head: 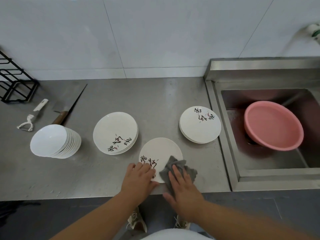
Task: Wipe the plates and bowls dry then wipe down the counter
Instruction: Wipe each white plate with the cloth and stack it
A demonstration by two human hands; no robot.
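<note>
White round plate (160, 149) with black lettering lies at the near edge of the grey steel counter (86, 179); the left hand (140, 177) rests flat-fingered on its left rim. The right hand (183, 189), fingers straight, presses a crumpled grey cloth (189, 170) onto its right side. Farther back stand a left plate stack (115, 132) and a right plate stack (200, 125).

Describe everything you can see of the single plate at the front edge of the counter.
The plate is round, shallow and off-white, seemingly glazed ceramic, with dark brush-style characters and small pinkish marks near its left rim. It lies flat, face up, on the steel counter close to the front edge. The left hand rests flat on its near-left part, covering some lettering. A grey cloth lies over its near-right rim, pressed down by the right hand.
</note>
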